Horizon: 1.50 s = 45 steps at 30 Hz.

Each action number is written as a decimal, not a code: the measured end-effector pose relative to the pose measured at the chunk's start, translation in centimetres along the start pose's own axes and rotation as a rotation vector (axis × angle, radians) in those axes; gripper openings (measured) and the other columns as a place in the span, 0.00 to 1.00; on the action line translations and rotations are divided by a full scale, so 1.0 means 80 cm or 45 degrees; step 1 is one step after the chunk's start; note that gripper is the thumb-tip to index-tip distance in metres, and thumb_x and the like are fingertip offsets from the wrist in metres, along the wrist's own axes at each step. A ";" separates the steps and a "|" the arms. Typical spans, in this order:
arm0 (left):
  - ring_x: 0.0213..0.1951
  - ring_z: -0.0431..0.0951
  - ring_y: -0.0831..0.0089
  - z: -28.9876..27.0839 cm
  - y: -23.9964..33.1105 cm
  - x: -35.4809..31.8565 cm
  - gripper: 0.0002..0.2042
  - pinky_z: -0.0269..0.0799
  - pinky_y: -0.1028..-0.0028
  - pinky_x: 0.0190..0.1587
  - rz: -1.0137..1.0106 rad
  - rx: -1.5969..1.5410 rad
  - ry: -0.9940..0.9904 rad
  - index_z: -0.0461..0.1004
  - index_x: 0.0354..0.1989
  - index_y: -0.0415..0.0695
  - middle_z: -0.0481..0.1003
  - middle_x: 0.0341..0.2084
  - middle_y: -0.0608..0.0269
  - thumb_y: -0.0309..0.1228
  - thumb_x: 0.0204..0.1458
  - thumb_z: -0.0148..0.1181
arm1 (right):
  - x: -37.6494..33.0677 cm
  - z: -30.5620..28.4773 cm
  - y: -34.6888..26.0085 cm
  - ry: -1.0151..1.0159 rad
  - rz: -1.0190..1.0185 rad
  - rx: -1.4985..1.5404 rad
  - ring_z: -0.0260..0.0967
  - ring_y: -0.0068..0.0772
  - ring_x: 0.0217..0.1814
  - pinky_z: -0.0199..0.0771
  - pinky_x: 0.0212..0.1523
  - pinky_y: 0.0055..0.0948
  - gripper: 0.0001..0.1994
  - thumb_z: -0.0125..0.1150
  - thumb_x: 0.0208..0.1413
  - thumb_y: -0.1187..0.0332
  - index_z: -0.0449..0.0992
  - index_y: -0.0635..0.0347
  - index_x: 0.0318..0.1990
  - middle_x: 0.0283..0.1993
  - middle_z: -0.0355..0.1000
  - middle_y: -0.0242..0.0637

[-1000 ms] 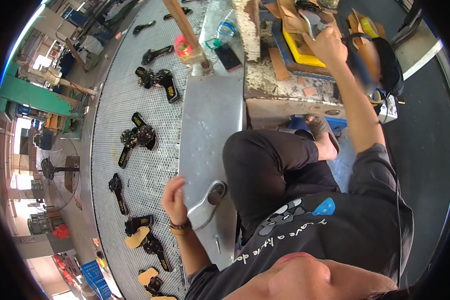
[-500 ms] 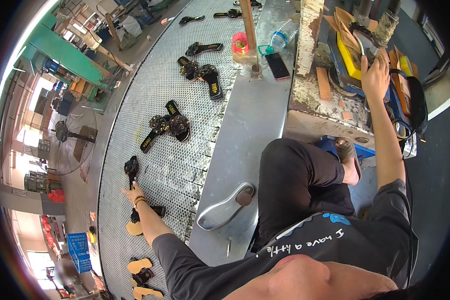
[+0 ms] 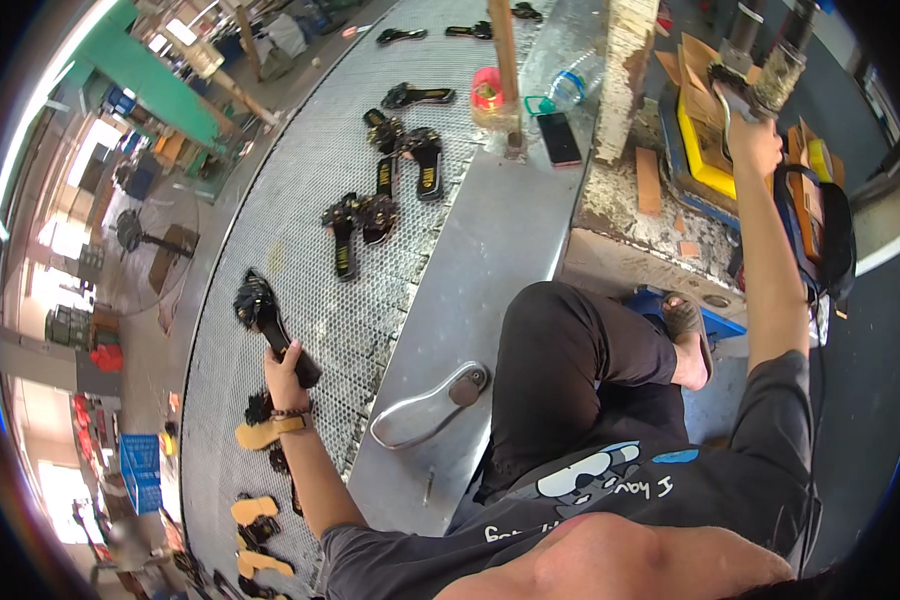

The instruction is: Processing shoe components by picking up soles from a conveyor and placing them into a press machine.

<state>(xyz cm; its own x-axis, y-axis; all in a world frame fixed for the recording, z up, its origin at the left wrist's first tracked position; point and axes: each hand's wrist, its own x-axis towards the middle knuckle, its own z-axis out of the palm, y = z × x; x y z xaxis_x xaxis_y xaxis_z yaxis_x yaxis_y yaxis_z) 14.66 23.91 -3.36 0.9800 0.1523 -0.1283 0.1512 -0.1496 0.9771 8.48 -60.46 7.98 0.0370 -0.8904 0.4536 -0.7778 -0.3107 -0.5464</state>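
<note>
On the left, my left hand (image 3: 284, 376) grips the heel end of a black slide sandal (image 3: 273, 318) with a dark, glittery ornament on its strap. The sandal is tilted over the perforated mesh belt (image 3: 295, 235). My right arm reaches up to the machine at the right. There my right hand (image 3: 756, 148) is closed at the yellow-edged bed (image 3: 705, 148), beside a dark, sole-like thing with a curved pale edge (image 3: 724, 115). The fingers partly hide what they hold. Beyond my left hand, a group of similar black sandals (image 3: 362, 225) lies on the belt.
Nearer me, tan-soled sandals (image 3: 258, 434) lie on the belt. A sole-shaped metal frame (image 3: 420, 425) rests on the steel ledge (image 3: 460, 270). Farther up are a phone (image 3: 559, 139), a clear bottle (image 3: 570, 90), a red cup (image 3: 487, 88) and a worn post (image 3: 625, 75).
My left hand has closed on the black sandal and tilted it. The sandals beyond have shifted farther along the belt. My right hand has gone from flat to curled at the machine.
</note>
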 end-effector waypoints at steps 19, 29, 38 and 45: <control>0.64 0.73 0.48 0.275 0.041 -0.247 0.27 0.67 0.46 0.68 -0.719 -1.475 -0.381 0.63 0.69 0.36 0.73 0.62 0.44 0.44 0.71 0.42 | -0.425 -0.232 0.056 -2.171 -0.500 1.439 0.67 0.43 0.71 0.64 0.68 0.40 0.11 0.69 0.52 0.80 0.80 0.67 0.43 0.68 0.70 0.55; 0.27 0.78 0.58 0.044 -0.149 -0.254 0.21 0.80 0.60 0.31 0.011 -1.053 0.818 0.61 0.64 0.46 0.74 0.40 0.50 0.23 0.62 0.50 | -0.410 -0.085 -0.035 -1.906 -0.748 0.928 0.72 0.37 0.63 0.68 0.64 0.33 0.13 0.64 0.54 0.79 0.78 0.66 0.47 0.62 0.74 0.47; 0.38 0.82 0.54 -0.023 -0.164 -0.278 0.15 0.85 0.56 0.42 -0.063 -1.266 0.711 0.66 0.55 0.33 0.77 0.38 0.45 0.24 0.62 0.49 | -0.529 0.130 0.017 -1.386 -1.281 1.093 0.66 0.47 0.71 0.61 0.72 0.39 0.17 0.63 0.65 0.72 0.73 0.68 0.59 0.68 0.69 0.52; 0.41 0.85 0.52 -0.040 -0.194 -0.299 0.16 0.86 0.55 0.44 -0.112 -1.189 0.667 0.64 0.58 0.37 0.79 0.43 0.41 0.27 0.64 0.51 | -0.545 0.090 0.016 -1.110 -1.395 0.983 0.69 0.47 0.68 0.65 0.69 0.38 0.19 0.64 0.66 0.67 0.73 0.68 0.60 0.65 0.73 0.50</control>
<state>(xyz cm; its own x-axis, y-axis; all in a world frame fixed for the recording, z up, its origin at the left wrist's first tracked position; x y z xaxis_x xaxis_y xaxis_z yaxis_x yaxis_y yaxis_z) -11.56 25.70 -14.92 0.7594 0.5592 -0.3324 -0.1584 0.6545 0.7393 10.38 -24.47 -17.60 0.8798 0.0403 0.4737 0.3431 -0.7436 -0.5739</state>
